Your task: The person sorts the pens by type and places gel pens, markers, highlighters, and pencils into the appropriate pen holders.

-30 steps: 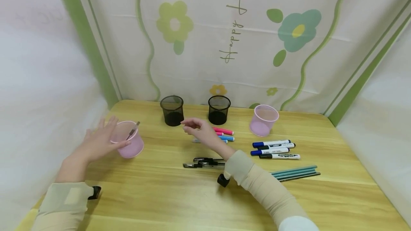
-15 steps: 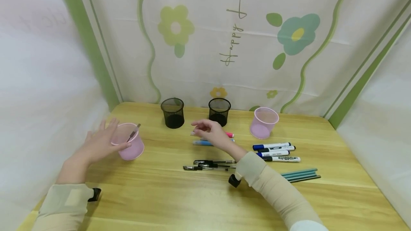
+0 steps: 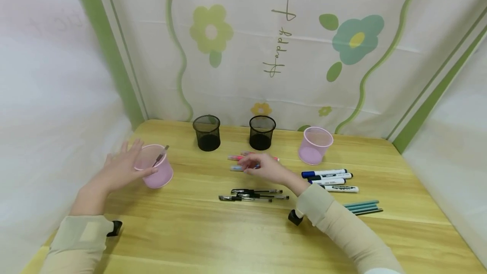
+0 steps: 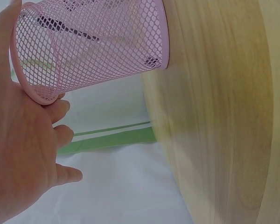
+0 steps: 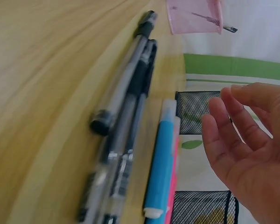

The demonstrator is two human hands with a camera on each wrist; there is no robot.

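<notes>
My left hand [image 3: 118, 170] rests at the rim of a pink mesh pen cup [image 3: 160, 176], fingers spread behind it and thumb along the front. One pen [image 3: 161, 155] with a dark end leans inside that cup. Over the blue and pink markers hovers my right hand [image 3: 268, 168], fingers loosely bent. In the right wrist view nothing sits between its fingers, and a blue marker [image 5: 159, 163] lies beside a pink one. The hand partly covers these markers in the head view. Several black gel pens [image 3: 251, 195] lie just in front of them.
Two black mesh cups [image 3: 209, 138] [image 3: 261, 138] stand along the back, with another pink cup [image 3: 314, 151] to their right. Whiteboard markers [image 3: 331, 182] and teal pencils [image 3: 361, 207] lie at the right, the pencils partly behind the right sleeve. A printed curtain [image 3: 236, 88] hangs behind the table.
My right hand has moved right and slightly nearer, from left of the markers to over them; its fingers stay without a thing. The left hand keeps its place at the pink cup.
</notes>
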